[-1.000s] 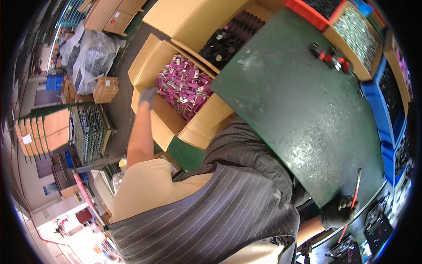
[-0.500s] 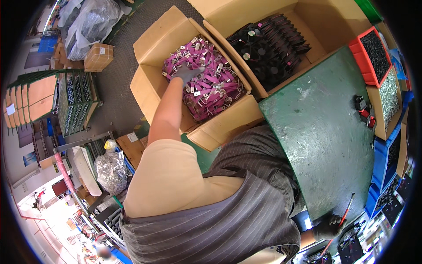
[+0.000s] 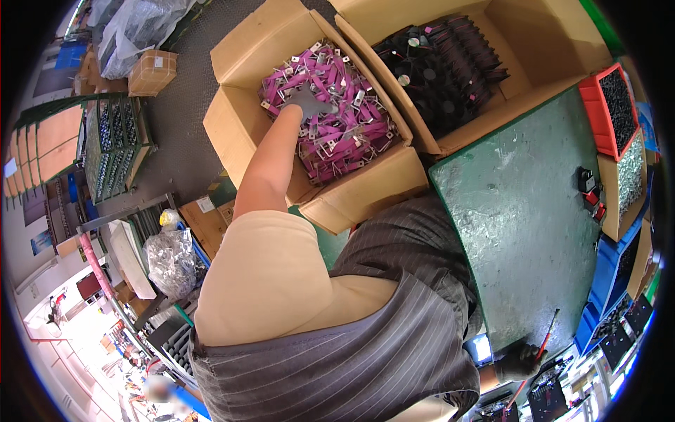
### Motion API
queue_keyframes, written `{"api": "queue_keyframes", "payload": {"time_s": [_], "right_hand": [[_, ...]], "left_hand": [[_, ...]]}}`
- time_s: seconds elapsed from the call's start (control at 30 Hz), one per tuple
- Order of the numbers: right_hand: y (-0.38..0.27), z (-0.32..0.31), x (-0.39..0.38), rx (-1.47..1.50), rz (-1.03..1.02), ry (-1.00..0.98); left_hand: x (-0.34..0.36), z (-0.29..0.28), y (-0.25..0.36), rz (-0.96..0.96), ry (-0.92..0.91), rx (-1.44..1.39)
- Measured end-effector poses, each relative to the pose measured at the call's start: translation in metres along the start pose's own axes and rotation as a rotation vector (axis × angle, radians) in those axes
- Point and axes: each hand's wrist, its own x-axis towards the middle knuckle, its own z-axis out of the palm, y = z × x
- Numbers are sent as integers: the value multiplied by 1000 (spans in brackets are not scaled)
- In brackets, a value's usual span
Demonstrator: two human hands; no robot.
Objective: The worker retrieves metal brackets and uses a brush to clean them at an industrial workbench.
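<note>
My left hand [image 3: 306,102], in a grey glove, reaches into a cardboard box of jumbled purple parts with metal tabs [image 3: 346,144]; its fingers look spread on the pile, partly blurred among the pieces. My right hand [image 3: 522,362], in a dark glove at lower right, is closed round a long, thin red tool [image 3: 545,339] beside the near end of a worn green tabletop [image 3: 513,211]. A larger cardboard box [image 3: 520,53] behind the table's far edge holds stacked black fan-like parts [image 3: 439,74].
Along the table's right stand a red bin [image 3: 594,102], a cardboard box of silvery pieces [image 3: 629,176], blue bins [image 3: 608,274] and red-black tools [image 3: 590,193]. On the left are slatted racks [image 3: 119,141], a wrapped bundle [image 3: 140,28], a carton [image 3: 151,74] and bagged parts [image 3: 169,260].
My left hand has moved from the box's near left side into the purple pile. My right hand and its tool sit lower in view, as the whole view has shifted.
</note>
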Motion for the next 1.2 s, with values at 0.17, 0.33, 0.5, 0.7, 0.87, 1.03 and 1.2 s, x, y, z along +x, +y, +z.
{"api": "queue_keyframes", "payload": {"time_s": [0.17,0.33,0.5,0.7,0.87,1.03,1.2], "right_hand": [[-1,5,-5,45,0,-119],[0,-3,-4,16,-33,-113],[2,-5,-5,12,-51,-44],[2,-11,-2,-14,-65,-160],[8,-7,-4,-61,-106,81],[0,3,-9,40,-43,-157],[13,11,-11,-16,-138,1]], "left_hand": [[5,8,0,-25,109,17],[4,8,-11,72,45,-93],[-28,0,15,46,55,36],[2,15,-10,59,35,-51],[-11,24,-12,240,150,-377],[-17,15,-10,250,22,-386],[-15,16,-6,159,-31,-298]]}}
